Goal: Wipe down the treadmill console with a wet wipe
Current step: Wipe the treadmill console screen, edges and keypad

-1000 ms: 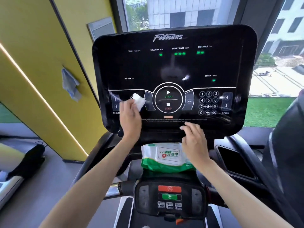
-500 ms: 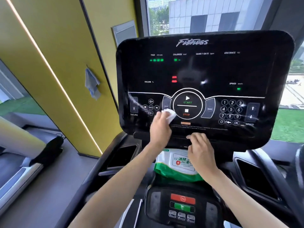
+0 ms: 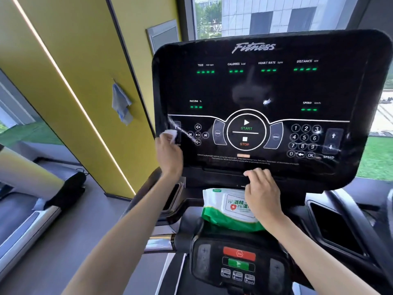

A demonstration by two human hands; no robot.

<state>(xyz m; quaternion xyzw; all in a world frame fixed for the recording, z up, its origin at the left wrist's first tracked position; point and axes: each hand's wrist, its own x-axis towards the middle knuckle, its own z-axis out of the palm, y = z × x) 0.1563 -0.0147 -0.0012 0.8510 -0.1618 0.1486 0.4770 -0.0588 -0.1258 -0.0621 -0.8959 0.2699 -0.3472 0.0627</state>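
Gripping a crumpled white wipe [image 3: 170, 134] in the curled fingers of the left hand [image 3: 169, 154], pressing it against the far left edge of the black console [image 3: 265, 88], right over the incline buttons. And wet streaks just beside it. Over on the other side: resting the right hand [image 3: 262, 196] with fingertips [image 3: 253, 173] close together, bent onto the ledge below the screen, holding nothing. Under that wrist, a green-and-white pack of wipes [image 3: 223, 207] lying above the lower panel [image 3: 238, 262] with red and green buttons. Off left, a blue cloth [image 3: 121, 105] hanging on the yellow wall [image 3: 74, 60].
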